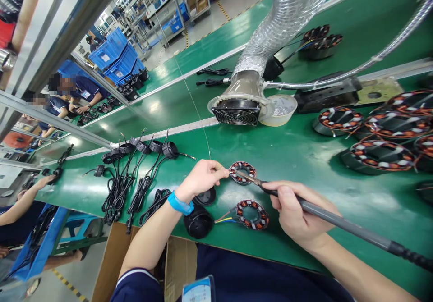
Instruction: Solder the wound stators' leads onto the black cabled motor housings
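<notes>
In my right hand (296, 209) is a soldering iron (324, 212), its tip reaching left over a copper-wound motor stator (242, 172) on the green bench. My left hand (204, 180), with a blue wrist strap, pinches at the stator's left edge; what lies between thumb and finger is too small to make out. Nearer to me lies a second stator (252, 214), with coloured wires (227, 220) running left to a round black housing (199, 221). Another black part (206, 197) sits partly hidden under my left wrist.
Black cables with ring caps (142, 146) lie to the left. Several stators (377, 156) crowd the right side. A fume duct (252, 54) with a fan grille (237, 116) and a shallow bowl (279, 109) stand ahead. A cardboard box (181, 261) is below the edge; co-workers sit left.
</notes>
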A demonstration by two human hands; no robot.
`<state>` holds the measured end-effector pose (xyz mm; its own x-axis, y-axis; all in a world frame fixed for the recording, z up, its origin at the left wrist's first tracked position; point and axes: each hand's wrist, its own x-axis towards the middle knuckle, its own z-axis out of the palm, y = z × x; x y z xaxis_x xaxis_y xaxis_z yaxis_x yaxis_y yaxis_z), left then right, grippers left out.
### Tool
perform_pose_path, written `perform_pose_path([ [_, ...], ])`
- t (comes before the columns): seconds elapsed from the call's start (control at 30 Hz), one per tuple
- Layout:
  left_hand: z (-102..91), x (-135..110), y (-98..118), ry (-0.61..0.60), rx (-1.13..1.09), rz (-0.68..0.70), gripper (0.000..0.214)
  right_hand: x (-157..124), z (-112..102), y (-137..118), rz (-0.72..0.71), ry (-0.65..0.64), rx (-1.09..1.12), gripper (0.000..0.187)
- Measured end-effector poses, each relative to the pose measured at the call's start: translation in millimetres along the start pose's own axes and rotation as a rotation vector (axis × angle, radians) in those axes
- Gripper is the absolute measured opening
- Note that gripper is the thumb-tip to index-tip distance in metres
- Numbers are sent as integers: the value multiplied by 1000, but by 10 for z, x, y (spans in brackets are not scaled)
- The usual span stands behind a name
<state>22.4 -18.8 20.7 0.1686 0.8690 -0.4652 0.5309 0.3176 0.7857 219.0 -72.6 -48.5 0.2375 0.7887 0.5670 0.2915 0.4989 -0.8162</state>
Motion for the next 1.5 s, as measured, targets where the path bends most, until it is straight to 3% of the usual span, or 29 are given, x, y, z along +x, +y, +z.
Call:
perform_pose_path([
  [0.4, -7, 7, 7, -7, -39, 7, 21, 108, 98, 29, -24, -92, 16, 17],
  [0.5, -12, 9, 21, -36, -55, 9, 20, 178, 142, 40, -77, -195, -8, 22],
  [0.7, -50, 21, 20, -77, -54, 27, 25, 209, 276, 262, -122, -459, -70, 50],
  [0.83, -152, 17, 15, -106, -4, 57, 30, 220, 290, 376, -120, -577, -73, 49],
  [1.17, -458, 6, 76, -273, -26, -92, 39, 172, 237, 497, -130, -568, -85, 47],
  [1.27, -405, 51, 66, -265, -3, -85, 40, 173, 239, 524, -117, -583, -65, 48],
  [1.5, -83, 87, 55, -166, -29, 0, 43, 163, 234, 493, -81, -580, -25, 48],
])
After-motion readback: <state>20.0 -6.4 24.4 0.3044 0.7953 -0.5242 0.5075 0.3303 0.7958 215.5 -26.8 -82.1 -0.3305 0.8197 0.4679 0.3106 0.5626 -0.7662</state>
